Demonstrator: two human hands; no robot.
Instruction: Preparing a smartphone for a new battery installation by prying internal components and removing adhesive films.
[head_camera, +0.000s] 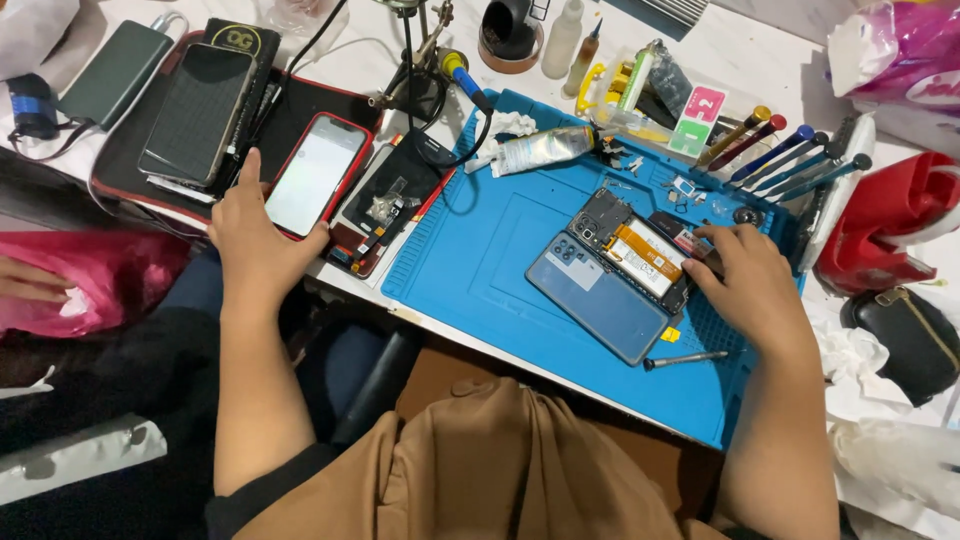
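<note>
While the left hand (252, 235) lies flat by the bench's (740, 50) near edge, its thumb and forefinger rest against the lower end of a red-cased phone (316, 174) with a pale lit screen; the grip is loose and open, touching but not clasping. The right hand (752, 285) sits on the blue mat (480, 250), fingers curled down onto the far end of an opened phone (630, 255); whether they pinch anything cannot be told. That opened phone shows an orange-labelled battery and a dark camera block, and lies just beside a blue back cover (598, 298), both at a slant near the mat's right side. A small metal tool (686, 358) lies on the mat just below the right wrist. A dark phone (196, 112) rests face up on a black pouch toward the far left corner, with a second gutted phone (392, 200) between the red one and the mat. A silver tube (540, 150) lies at the mat's far edge. A row of screwdrivers (790, 160) stands along its right side. Another person's hand (30, 280) shows at the left, on pink plastic.
</note>
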